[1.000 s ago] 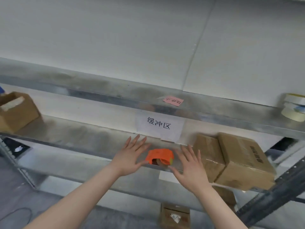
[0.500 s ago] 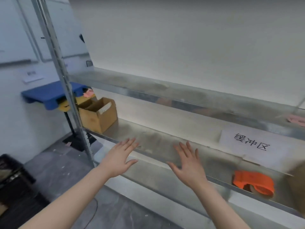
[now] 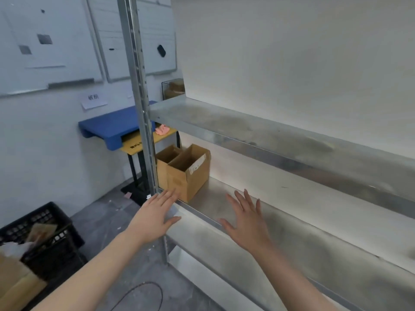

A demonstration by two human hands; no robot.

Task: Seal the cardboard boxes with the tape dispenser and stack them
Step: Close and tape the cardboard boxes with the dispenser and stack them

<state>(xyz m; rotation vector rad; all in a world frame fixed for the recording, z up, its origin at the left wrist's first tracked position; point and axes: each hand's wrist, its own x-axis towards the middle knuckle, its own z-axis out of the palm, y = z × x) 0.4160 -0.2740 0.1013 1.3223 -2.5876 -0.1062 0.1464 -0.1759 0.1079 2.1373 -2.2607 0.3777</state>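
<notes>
- Two bare forearms reach in from the bottom edge, both cut off below the elbow
- Left hand [image 3: 155,215]: one, palm down, fingers straight and spread, holding nothing; it hovers at the front left corner of the lower shelf [image 3: 298,223], beside the upright post [image 3: 138,86]
- Right hand [image 3: 248,222]: one, palm down, fingers fanned wide, empty, over the shelf's front edge
- One black crate [image 3: 48,232] stands on the floor at lower left, with paper and cardboard inside, too blurred to sort out
- One dark cable [image 3: 143,288] loops on the floor
- One cardboard box [image 3: 187,173], top open with flaps up, stands at the left end of the lower shelf against the post; a white label shows on one flap, unreadable
- The left fingertips overlap the box's lower corner; whether they touch it, I cannot tell; the right hand is well apart from it
- One upper shelf [image 3: 258,131] runs above, cut off at right
- One blue tray [image 3: 110,124] lies on a small yellow table behind the post, partly hidden
- Two whiteboards [image 3: 51,48] hang on the far wall, blurred
</notes>
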